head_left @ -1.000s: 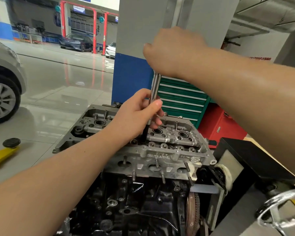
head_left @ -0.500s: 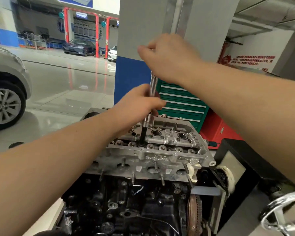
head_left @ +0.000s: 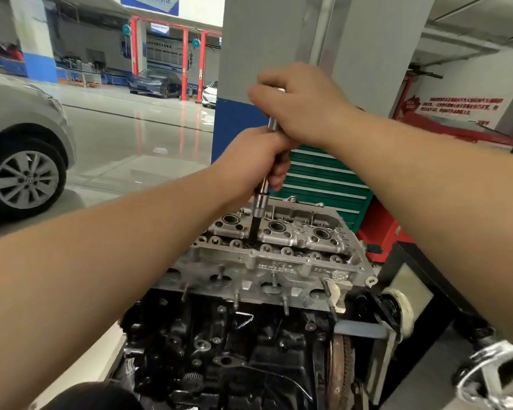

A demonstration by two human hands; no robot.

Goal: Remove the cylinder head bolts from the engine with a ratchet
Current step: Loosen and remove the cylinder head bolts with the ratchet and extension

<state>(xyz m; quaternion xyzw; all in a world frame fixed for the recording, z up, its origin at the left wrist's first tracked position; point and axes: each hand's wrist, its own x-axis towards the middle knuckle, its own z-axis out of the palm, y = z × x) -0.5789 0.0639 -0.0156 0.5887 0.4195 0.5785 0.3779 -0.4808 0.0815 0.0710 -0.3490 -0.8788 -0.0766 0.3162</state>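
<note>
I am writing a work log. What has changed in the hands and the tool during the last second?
The right hand came lower on the long steel ratchet tool, now touching the left hand. Both still grip the tool, its black bit still in the grey aluminium cylinder head.

A silver car (head_left: 21, 137) sits at the left edge (front wheel showing); a green tool cabinet (head_left: 323, 179) stands mid-frame beside a grey-and-blue pillar (head_left: 249, 54).
</note>
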